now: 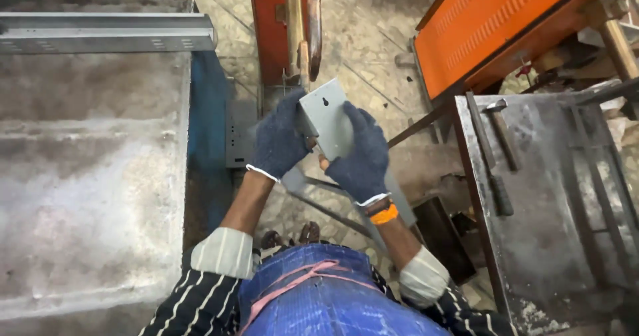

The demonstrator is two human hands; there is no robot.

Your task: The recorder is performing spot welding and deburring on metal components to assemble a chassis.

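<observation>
Gripping the grey bent sheet-metal part (326, 120) at frame centre, the gloved left hand (279, 140) and right hand (359, 153) are closed on its edges; squareness under the electrode arms (305, 23) is advised.

Both hands wear dark blue knitted gloves with white cuffs: the left hand (279, 140) at ten o'clock of the plain grey metal plate (327, 118), the right hand (363, 153) at five o'clock. An orange band (384, 214) circles the right wrist. The sleeves are black with white stripes, the apron (319, 296) blue with a pink tie. At one o'clock stands an orange machine (492, 23); the left worktop (86, 176) is dull mottled grey.
</observation>
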